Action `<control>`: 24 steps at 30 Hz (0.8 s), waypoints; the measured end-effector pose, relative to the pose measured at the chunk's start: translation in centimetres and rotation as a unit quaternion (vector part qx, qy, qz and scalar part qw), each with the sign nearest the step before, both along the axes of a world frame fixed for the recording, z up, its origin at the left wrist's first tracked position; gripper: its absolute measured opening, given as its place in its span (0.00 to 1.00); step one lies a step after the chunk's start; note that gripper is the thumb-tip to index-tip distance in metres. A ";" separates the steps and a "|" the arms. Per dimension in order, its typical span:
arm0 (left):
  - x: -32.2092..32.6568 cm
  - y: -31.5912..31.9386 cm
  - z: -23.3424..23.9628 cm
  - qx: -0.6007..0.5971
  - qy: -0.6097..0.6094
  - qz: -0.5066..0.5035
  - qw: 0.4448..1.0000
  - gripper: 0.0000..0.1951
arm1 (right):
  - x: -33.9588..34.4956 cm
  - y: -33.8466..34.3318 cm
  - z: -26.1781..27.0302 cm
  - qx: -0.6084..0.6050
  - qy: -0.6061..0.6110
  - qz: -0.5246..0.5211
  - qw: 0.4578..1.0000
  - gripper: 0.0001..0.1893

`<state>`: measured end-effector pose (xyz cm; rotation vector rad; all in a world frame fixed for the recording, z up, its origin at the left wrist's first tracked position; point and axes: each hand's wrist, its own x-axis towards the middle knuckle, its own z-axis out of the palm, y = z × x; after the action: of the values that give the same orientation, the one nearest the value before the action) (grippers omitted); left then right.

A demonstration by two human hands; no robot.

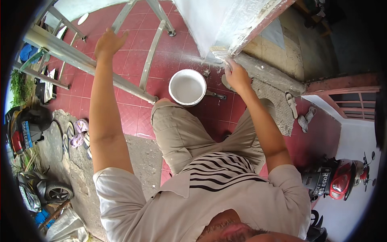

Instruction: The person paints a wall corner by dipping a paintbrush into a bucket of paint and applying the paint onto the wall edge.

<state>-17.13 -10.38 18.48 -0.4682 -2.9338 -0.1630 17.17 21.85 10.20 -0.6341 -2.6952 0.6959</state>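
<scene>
In my right hand (238, 75) is a flat paintbrush (221, 53), its bristles at the lower end of the white wall corner (222, 33). The paint there is patchy and flaking. My left hand (109, 45) is stretched out over a metal stepladder (75, 57), thumb apart from the fingers. Whether its fingertips touch the ladder I cannot tell. Between the ladder and my right arm a white bucket (187, 87) of white paint stands on the red tiles, in front of my knees. Beside the bucket lies a scraper (216, 95), partly hidden.
White dust and crumbs (207, 72) lie along the wall foot. A woven mat (269, 99), a pair of clogs (307, 119) and a sandal (291, 105) lie to the right. Parked motorbikes stand at left (22, 133) and right (335, 178). More footwear (79, 133) sits on the concrete.
</scene>
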 end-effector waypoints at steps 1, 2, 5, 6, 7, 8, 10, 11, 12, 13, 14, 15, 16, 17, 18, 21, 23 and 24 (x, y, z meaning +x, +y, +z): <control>0.0 -0.4 0.2 -0.013 -0.005 0.013 1.000 0.43 | 0.4 -1.3 -0.4 -0.033 -0.012 0.027 0.999 0.20; -0.1 -0.8 0.4 -0.008 -0.005 0.015 1.000 0.45 | 0.5 -2.2 -1.0 -0.081 -0.043 0.058 0.994 0.20; -0.7 -0.6 0.3 -0.017 -0.014 0.020 1.000 0.46 | -0.3 -4.3 -3.6 -0.077 -0.177 0.168 0.967 0.18; -0.7 -1.2 0.0 -0.029 -0.018 0.028 0.999 0.46 | -1.0 -5.8 -4.5 -0.047 -0.213 0.194 0.956 0.17; -0.4 -1.2 0.2 -0.034 -0.022 0.032 0.999 0.46 | -1.6 -6.9 -5.5 -0.051 -0.216 0.199 0.955 0.17; -0.1 -1.4 0.4 -0.040 -0.027 0.035 0.998 0.47 | -2.4 -8.2 -7.1 -0.010 -0.253 0.211 0.944 0.16; 0.2 -0.3 0.5 -0.044 -0.032 0.033 0.998 0.48 | -3.9 -9.2 -10.5 0.034 -0.290 0.218 0.931 0.15; 0.4 0.5 0.7 -0.040 -0.035 0.026 0.998 0.49 | -4.6 -9.2 -12.3 0.045 -0.308 0.219 0.925 0.15; 0.5 0.7 0.8 -0.041 -0.038 0.025 0.998 0.49 | -5.7 -9.7 -13.6 0.055 -0.323 0.227 0.917 0.14; 0.5 0.2 0.8 -0.045 -0.037 0.031 0.998 0.49 | -6.7 -10.5 -14.3 0.052 -0.321 0.234 0.916 0.14; 0.5 -0.1 0.9 -0.039 -0.023 0.030 0.999 0.49 | -7.6 -11.2 -14.9 0.044 -0.345 0.233 0.908 0.15; 0.6 -0.4 0.6 -0.033 -0.011 0.027 0.999 0.48 | -8.1 -11.8 -15.7 0.035 -0.371 0.231 0.899 0.15; 1.6 0.4 1.5 -0.035 -0.014 0.028 0.999 0.48 | -8.4 -11.9 -16.7 0.033 -0.373 0.232 0.898 0.15; 2.5 1.3 2.4 -0.041 -0.034 0.051 0.997 0.46 | -8.6 -11.9 -17.7 0.036 -0.361 0.226 0.904 0.15; 3.1 1.7 2.8 -0.045 -0.054 0.074 0.995 0.44 | -8.6 -11.9 -18.5 0.040 -0.350 0.221 0.910 0.15; 2.1 1.4 1.5 -0.046 -0.023 0.046 0.998 0.45 | -8.2 -11.7 -20.2 0.027 -0.364 0.219 0.905 0.14; 1.8 1.0 0.8 -0.050 -0.003 0.046 0.998 0.44 | -8.2 -12.0 -20.4 0.024 -0.356 0.203 0.912 0.14; 1.5 1.1 0.5 -0.050 0.020 0.043 0.998 0.43 | -8.3 -11.8 -20.3 0.024 -0.347 0.183 0.920 0.14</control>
<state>-15.62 -9.32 18.97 -0.3551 -2.9255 0.0037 8.88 10.04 -10.14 -0.4145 -3.5418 0.5534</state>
